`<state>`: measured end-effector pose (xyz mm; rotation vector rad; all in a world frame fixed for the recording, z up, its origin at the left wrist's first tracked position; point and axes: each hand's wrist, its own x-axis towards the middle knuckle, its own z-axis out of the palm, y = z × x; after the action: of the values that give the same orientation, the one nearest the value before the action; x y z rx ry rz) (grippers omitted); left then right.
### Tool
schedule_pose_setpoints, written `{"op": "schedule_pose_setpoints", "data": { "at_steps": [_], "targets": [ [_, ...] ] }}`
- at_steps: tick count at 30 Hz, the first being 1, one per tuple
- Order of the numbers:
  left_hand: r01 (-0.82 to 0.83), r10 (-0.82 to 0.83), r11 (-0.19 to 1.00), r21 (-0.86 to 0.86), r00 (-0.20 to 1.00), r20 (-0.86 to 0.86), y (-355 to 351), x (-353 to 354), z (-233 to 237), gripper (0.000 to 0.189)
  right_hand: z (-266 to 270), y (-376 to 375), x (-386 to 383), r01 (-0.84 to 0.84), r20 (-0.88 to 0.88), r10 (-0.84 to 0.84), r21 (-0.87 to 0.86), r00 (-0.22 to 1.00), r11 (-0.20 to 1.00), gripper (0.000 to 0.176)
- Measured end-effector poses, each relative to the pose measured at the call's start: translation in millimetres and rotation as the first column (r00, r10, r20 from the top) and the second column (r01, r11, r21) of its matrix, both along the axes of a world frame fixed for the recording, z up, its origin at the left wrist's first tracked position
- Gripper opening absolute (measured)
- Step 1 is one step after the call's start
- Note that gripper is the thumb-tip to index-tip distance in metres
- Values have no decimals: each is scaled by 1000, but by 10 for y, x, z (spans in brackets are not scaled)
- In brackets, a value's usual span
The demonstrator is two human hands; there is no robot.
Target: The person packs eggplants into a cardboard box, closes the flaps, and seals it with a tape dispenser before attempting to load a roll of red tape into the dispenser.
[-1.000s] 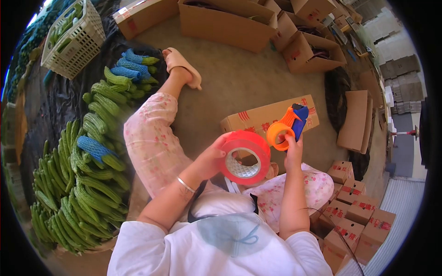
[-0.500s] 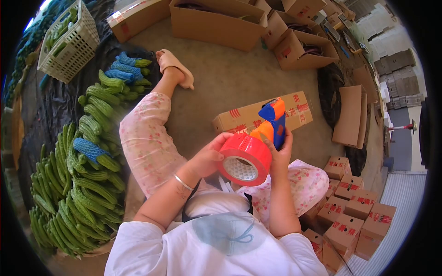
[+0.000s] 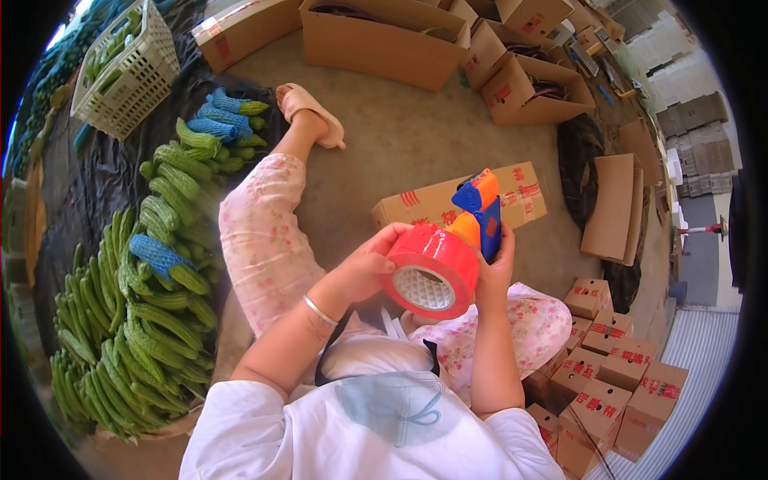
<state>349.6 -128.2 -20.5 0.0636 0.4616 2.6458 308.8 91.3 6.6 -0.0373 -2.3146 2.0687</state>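
Observation:
My left hand (image 3: 366, 268) has its fingers closed on the left side of a roll of red tape (image 3: 456, 264). The roll sits at an orange and blue tape dispenser (image 3: 490, 228), which my right hand (image 3: 496, 268) grips from the right. Both hands are in front of my chest, above my lap. Just beyond them a closed long cardboard box (image 3: 408, 206) with red print lies on the floor.
Green bitter gourds (image 3: 160, 320), a few in blue net sleeves, are heaped at the left beside a white basket (image 3: 132, 96). Open cartons (image 3: 384, 48) stand at the top. Small printed boxes (image 3: 596, 404) are stacked at the lower right.
The surroundings have shifted slightly to the right in the view. The tape roll and dispenser have moved a little to the right with both hands, which keep their hold.

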Motion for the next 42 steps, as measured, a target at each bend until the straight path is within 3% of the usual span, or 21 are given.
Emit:
{"op": "schedule_pose_setpoints", "data": {
  "at_steps": [3,5,9,11,12,14,15,16,18,19,20,22,23,27,30,32,33,35,38,40,42],
  "targets": [
    [8,-7,1000,-25,1000,15,7,60,-23,63,67,-29,64,-1,50,2,-25,999,1000,65],
    [38,-37,999,-32,999,33,-26,131,0,62,116,-70,144,1,121,22,-185,992,983,61],
    [82,-74,993,-91,994,86,-133,472,32,62,63,-186,555,33,240,32,-262,970,965,58],
    [192,-174,954,-230,980,97,-240,658,29,65,42,-260,786,69,435,177,-491,883,868,56],
    [189,-167,954,-233,980,112,-308,749,66,65,-2,-260,910,70,447,185,-495,875,866,56],
    [207,-315,716,-666,948,-43,-466,834,289,70,-89,-261,1086,67,526,270,-535,807,842,57],
    [18,-425,446,-895,884,-194,-583,853,392,71,-28,-286,1148,53,520,296,-554,801,831,61],
    [29,-423,441,-897,888,-179,-635,911,449,71,-27,-293,1226,57,529,302,-558,793,828,61],
    [-101,-261,501,-859,929,-262,-699,981,551,62,-27,-316,1302,-62,390,262,-455,883,888,65],
    [-62,-176,509,-859,969,-174,-691,1025,610,48,-1,-333,1321,-69,387,272,-464,881,883,65],
    [-66,-170,501,-863,970,-173,-688,1052,648,48,51,-334,1342,-109,358,267,-406,895,907,67],
    [-193,-269,255,-947,927,-261,-704,1053,727,38,100,-348,1354,-160,314,277,-352,908,922,68],
    [-196,-223,218,-956,944,-244,-663,1061,846,24,112,-346,1375,-165,293,259,-312,920,936,68],
    [-115,-228,164,-980,962,-151,-609,1061,1033,16,229,-395,1406,-182,233,237,-238,943,954,67],
    [-50,-203,215,-975,975,-95,-596,1060,1006,9,239,-417,1412,-200,186,236,-192,954,961,66],
    [-371,-247,31,-928,897,-367,-585,1089,1029,7,245,-418,1406,-204,166,235,-185,958,961,65],
    [-373,-249,28,-927,896,-368,-602,1088,1054,7,247,-421,1402,-203,154,230,-173,961,964,65],
    [-551,-43,-163,-819,833,-552,-679,1086,1159,7,239,-421,1386,-204,174,229,-151,958,967,64],
    [-480,-29,-103,-871,877,-480,-806,1022,1315,6,224,-411,1377,-195,183,218,-139,959,971,64],
    [-485,-229,-102,-869,861,-454,-735,962,1191,11,223,-424,1376,-192,170,218,-155,961,969,64],
    [-442,-288,-57,-895,866,-409,-681,990,1043,17,220,-437,1375,-191,162,214,-145,963,971,65]
  ]
}}
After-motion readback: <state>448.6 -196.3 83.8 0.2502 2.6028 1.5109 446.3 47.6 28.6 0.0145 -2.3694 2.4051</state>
